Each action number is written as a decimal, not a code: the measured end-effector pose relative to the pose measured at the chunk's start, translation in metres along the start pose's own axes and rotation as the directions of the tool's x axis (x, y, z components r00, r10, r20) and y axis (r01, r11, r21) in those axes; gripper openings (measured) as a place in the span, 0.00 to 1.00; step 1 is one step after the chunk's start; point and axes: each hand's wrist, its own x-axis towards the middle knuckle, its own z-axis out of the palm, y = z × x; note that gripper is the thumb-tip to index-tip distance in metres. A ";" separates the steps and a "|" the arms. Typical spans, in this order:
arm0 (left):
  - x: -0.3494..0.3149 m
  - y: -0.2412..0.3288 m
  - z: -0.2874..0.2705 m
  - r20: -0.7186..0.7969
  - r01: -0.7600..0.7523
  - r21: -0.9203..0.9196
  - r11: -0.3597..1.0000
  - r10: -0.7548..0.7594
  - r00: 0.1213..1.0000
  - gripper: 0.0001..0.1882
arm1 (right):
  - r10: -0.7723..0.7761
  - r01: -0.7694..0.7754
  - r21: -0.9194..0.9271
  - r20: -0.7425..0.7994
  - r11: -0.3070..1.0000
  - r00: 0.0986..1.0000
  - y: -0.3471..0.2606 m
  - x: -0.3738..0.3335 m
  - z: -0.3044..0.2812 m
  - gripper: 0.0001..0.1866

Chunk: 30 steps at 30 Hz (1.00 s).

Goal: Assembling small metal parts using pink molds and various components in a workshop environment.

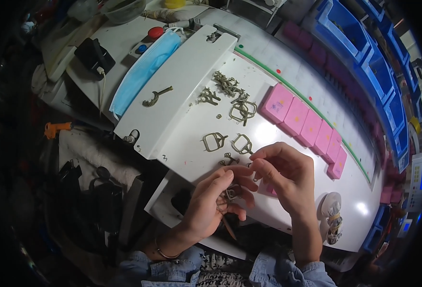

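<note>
My left hand [210, 198] is curled round a small metal frame [231, 192], palm partly upward. A thin brown pointed stick [228, 227] sticks out below its fingers. My right hand [290, 177] is closed beside it, thumb and index finger pinched together; a tiny bit of metal seems to show under the fingertips, too small to name. Just beyond the hands lie a bronze-coloured square frame with a stem [242, 143], a similar frame [213, 142] and a small branched metal piece [228, 159]. Farther off is a heap of branched metal pieces [227, 83] with more frames.
A row of pink blocks [299, 119] stands along a green strip at right. Blue bins [380, 71] rise beyond. At left, a raised white ledge [177, 91] bears a curved metal piece [157, 96] and a blue face mask [146, 71]. A banded bundle [334, 222] lies right of my right hand.
</note>
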 end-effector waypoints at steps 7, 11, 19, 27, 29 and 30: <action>-0.007 -0.002 -0.004 -0.100 -0.021 0.047 0.999 0.025 0.995 0.18 | -0.164 0.081 -0.485 -0.132 0.871 0.978 0.011 -0.001 0.001 0.10; -0.012 0.001 -0.005 -0.123 -0.031 0.061 0.998 0.038 0.992 0.18 | -0.220 0.142 -0.690 -0.026 0.710 0.975 0.016 -0.006 0.011 0.20; -0.015 0.001 -0.008 -0.062 -0.012 0.050 0.999 0.015 0.998 0.17 | 0.015 -0.005 -0.363 0.024 0.932 1.000 -0.001 -0.009 -0.003 0.11; -0.009 -0.003 -0.001 -0.023 0.035 -0.052 0.998 -0.036 0.999 0.20 | 0.047 -0.055 0.094 0.081 0.994 0.996 -0.014 -0.014 -0.004 0.08; -0.007 -0.005 -0.002 -0.003 0.007 -0.086 0.996 -0.007 1.000 0.21 | 0.047 -0.046 -0.018 0.036 0.999 0.998 -0.013 -0.006 0.002 0.07; -0.007 -0.005 -0.005 -0.008 0.003 -0.086 0.996 -0.004 1.000 0.21 | -0.062 0.045 -0.267 -0.057 0.963 0.996 -0.005 0.000 0.006 0.06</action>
